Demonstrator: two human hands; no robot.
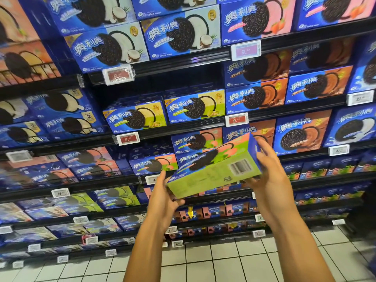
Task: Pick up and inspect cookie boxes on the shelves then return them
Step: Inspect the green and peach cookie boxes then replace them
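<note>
A tall run of dark shelves (195, 55) fills the far side, at least six tiers of them, packed with blue cookie boxes. On the top tier sit two coconut boxes (181, 36) side by side and, to their right, a pink strawberry box (256, 21). One tier down stand two yellow-green boxes (195, 107), with two brown chocolate boxes (256, 96) stacked to their right. One cookie box (215, 167) is off the shelf, held near and tilted, its green side with a barcode facing the camera. The left hand (164, 197) grips its lower left corner; the right hand (270, 169) clasps its right end. Four price tags (245, 50) clearly read 9; others are blurred.
</note>
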